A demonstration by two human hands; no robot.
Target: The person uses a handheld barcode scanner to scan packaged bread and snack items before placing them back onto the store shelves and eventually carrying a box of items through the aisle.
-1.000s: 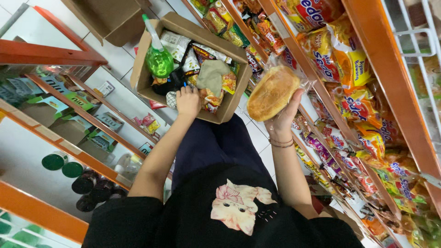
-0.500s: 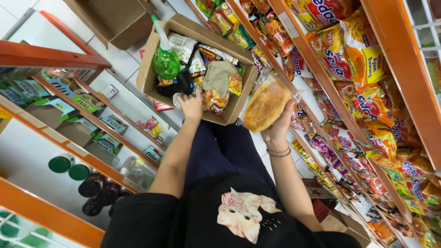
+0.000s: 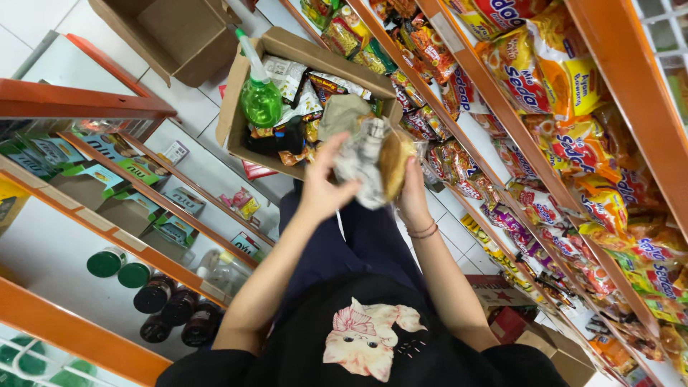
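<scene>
Both my hands hold one clear plastic bag of round brownish crackers (image 3: 376,163) in front of me, turned edge-on. My left hand (image 3: 324,183) grips its left side and my right hand (image 3: 413,195) grips its right side; a bracelet sits on that wrist. Just beyond the bag is an open cardboard box (image 3: 236,107) on the floor, filled with snack packets and a green spray bottle (image 3: 259,97). My dark trousers and black shirt show below.
Orange shelves (image 3: 523,136) full of yellow and red noodle packets run along my right. On my left, orange shelves (image 3: 115,107) carry boxed goods and dark bottles with green caps (image 3: 136,283). An empty cardboard box (image 3: 172,32) lies on the white tile floor.
My right hand brought the cracker bag down and toward the middle, turning it edge-on. My left hand left the box and took hold of the bag.
</scene>
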